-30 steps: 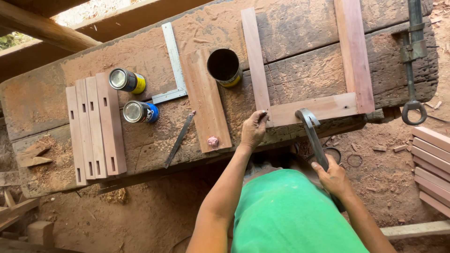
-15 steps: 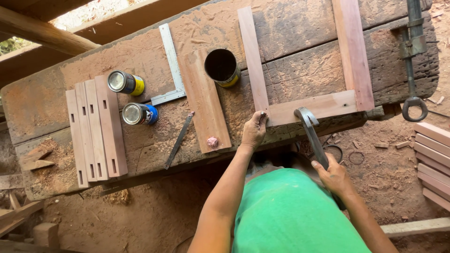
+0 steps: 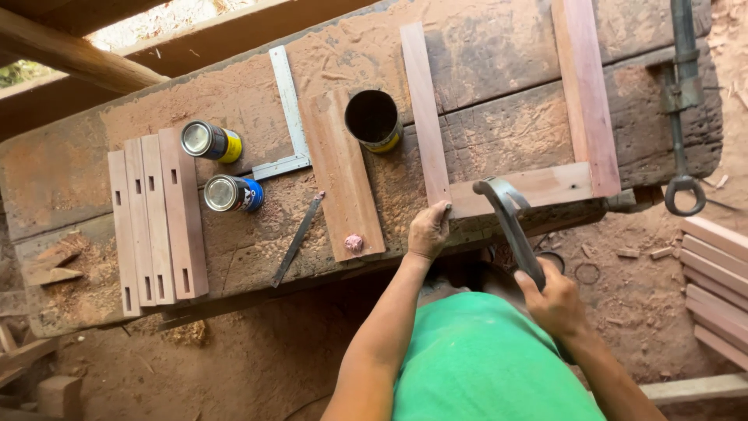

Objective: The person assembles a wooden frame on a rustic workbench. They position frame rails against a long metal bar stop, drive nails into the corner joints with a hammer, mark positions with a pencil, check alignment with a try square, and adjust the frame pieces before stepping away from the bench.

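From the head camera, the left hand [image 3: 429, 231] presses its fingers down on the near corner of a reddish wooden frame [image 3: 530, 187], where the left upright meets the cross rail; the hand is curled over the joint, gripping the wood against the workbench [image 3: 499, 70]. The right hand [image 3: 555, 300] is clenched around the handle of a claw hammer [image 3: 510, 222], whose metal head hangs just above the cross rail, close beside the left hand.

To the left of the left hand lies a moulded board [image 3: 343, 187] with a small pinkish lump at its near end, and beyond it an open dark can [image 3: 372, 118] stands just beside the frame's left upright. Further left lie a chisel-like tool [image 3: 297, 240], a steel try square [image 3: 290, 117], a yellow tin [image 3: 210, 142] and a blue tin [image 3: 233, 193] on their sides, then four slotted slats [image 3: 157, 218] side by side. Well to the right of the right hand, a clamp bar [image 3: 682, 101] hangs over the bench edge, and stacked boards [image 3: 717, 273] lie on the dusty ground.
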